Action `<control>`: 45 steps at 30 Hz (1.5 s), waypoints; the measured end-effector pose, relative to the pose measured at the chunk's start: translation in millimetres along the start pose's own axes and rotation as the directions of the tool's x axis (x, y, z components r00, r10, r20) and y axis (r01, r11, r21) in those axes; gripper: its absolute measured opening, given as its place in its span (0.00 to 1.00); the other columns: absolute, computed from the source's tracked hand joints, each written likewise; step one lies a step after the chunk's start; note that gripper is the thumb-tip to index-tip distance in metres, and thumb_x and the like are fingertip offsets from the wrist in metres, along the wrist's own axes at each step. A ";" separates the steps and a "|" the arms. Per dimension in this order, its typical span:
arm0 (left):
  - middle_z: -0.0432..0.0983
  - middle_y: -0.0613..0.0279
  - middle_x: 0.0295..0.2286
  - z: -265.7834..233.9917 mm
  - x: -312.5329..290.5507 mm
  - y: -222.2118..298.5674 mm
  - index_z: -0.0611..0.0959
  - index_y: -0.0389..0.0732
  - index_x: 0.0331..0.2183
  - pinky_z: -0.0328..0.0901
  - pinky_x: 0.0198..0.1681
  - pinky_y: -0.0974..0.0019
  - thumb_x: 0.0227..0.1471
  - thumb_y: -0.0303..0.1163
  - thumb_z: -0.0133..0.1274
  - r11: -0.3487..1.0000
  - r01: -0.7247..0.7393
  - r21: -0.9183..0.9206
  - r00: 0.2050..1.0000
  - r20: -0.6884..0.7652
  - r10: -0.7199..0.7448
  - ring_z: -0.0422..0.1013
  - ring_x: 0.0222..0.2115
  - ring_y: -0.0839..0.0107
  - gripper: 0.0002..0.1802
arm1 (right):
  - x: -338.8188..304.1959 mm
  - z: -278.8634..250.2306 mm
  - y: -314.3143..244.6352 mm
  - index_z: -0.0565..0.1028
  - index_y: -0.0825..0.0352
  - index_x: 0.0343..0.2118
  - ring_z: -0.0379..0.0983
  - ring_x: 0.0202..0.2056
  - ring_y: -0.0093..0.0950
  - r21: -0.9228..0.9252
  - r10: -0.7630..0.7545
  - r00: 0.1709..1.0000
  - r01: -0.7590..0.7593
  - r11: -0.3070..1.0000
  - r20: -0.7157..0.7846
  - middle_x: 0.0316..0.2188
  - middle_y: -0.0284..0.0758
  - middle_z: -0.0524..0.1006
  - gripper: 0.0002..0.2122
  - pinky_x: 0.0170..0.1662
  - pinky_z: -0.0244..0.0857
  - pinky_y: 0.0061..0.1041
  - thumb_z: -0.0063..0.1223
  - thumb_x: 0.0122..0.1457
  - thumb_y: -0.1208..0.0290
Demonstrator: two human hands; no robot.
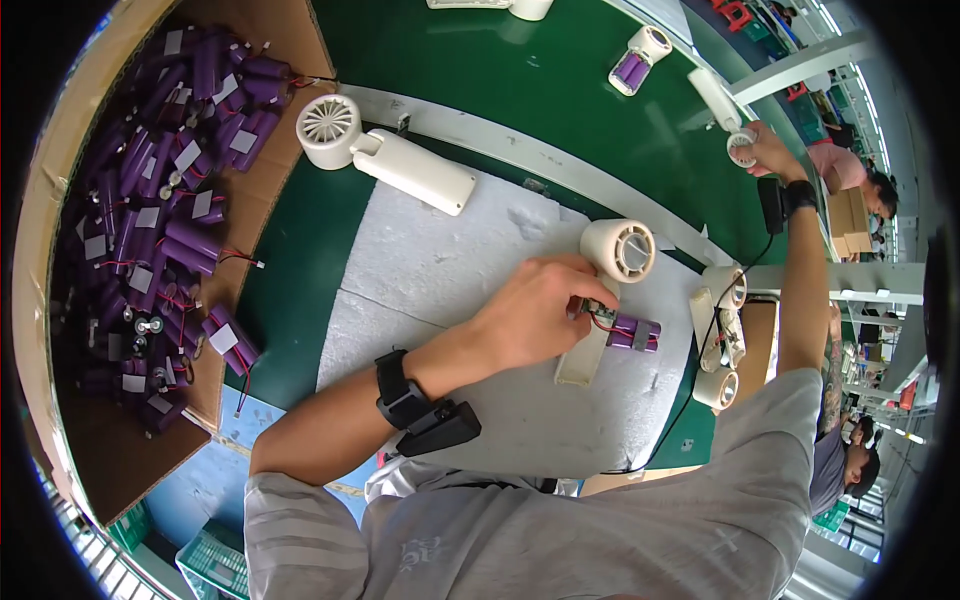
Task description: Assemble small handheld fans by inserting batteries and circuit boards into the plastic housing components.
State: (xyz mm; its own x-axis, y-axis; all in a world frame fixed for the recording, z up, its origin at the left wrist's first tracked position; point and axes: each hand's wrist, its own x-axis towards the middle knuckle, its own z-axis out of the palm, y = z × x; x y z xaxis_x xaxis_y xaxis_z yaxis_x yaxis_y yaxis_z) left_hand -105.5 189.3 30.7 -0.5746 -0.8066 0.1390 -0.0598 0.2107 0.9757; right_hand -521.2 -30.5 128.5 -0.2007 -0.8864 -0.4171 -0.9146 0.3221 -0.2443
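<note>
My left hand (535, 312) is over the foam pad, its thumb and fingertips pinched on a small green circuit board (598, 309) at the neck of a cream handheld fan (618, 250). Below the hand lies the fan's handle shell (580, 362). Red wires run by the board toward a purple battery pack (636, 334), which rests beside the handle. Stretched far to the right, my right hand (772, 155) is closed around the round head of another handheld fan (742, 148). That fan's pale handle (711, 97) points away along the green surface.
An open cardboard box (290, 60) of purple battery packs (160, 210) stands at left. A cream fan (415, 170) lies across the foam pad's (470, 240) far edge. Beyond the pale rail (480, 135) is a fan with exposed batteries (632, 72). A black cable (690, 390) crosses at right, near fan parts (718, 335).
</note>
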 end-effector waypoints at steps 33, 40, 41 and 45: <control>0.75 0.59 0.30 1.5 0.8 -3.3 0.85 0.41 0.35 0.69 0.31 0.67 0.39 0.17 0.56 0.993 -0.094 0.067 0.996 0.008 0.094 0.73 0.25 0.69 0.16 | 46.6 77.8 -214.9 0.65 0.62 0.58 0.66 0.53 0.42 -0.433 -0.859 0.460 0.743 0.511 -0.226 0.50 0.45 0.71 0.33 0.55 0.62 0.32 0.64 0.45 0.70; 0.75 0.57 0.29 7.1 6.1 -6.2 0.85 0.40 0.34 0.69 0.32 0.65 0.38 0.17 0.54 0.991 -0.128 0.036 0.992 0.008 0.128 0.73 0.26 0.66 0.16 | 129.7 86.0 -226.0 0.71 0.64 0.49 0.74 0.37 0.37 -0.513 -0.756 0.624 0.591 0.623 -0.198 0.37 0.38 0.75 0.25 0.42 0.70 0.31 0.64 0.45 0.70; 0.75 0.57 0.29 6.8 3.7 -6.7 0.85 0.39 0.34 0.69 0.32 0.65 0.38 0.17 0.54 0.993 -0.116 0.030 0.993 0.021 0.116 0.73 0.26 0.66 0.16 | 117.1 90.0 -234.1 0.71 0.64 0.49 0.74 0.37 0.37 -0.509 -0.760 0.624 0.601 0.616 -0.183 0.37 0.38 0.75 0.25 0.42 0.70 0.31 0.64 0.45 0.70; 0.75 0.57 0.28 4.7 0.1 -8.7 0.86 0.39 0.33 0.69 0.32 0.64 0.37 0.17 0.54 0.992 -0.115 0.048 0.993 0.000 0.115 0.73 0.26 0.65 0.16 | -10.3 71.1 -244.2 0.73 0.63 0.43 0.74 0.31 0.27 -0.158 -0.403 0.912 0.409 0.899 0.072 0.34 0.35 0.74 0.20 0.30 0.69 0.23 0.63 0.48 0.62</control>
State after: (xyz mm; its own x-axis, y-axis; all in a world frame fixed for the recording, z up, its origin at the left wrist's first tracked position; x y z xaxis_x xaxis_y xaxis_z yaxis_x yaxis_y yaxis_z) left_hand -108.9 189.9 21.5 -0.5773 -0.7773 0.2503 -0.0326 0.3282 0.9440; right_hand -270.9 -76.3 130.2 0.2105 -0.9147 -0.3449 -0.9595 -0.1258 -0.2520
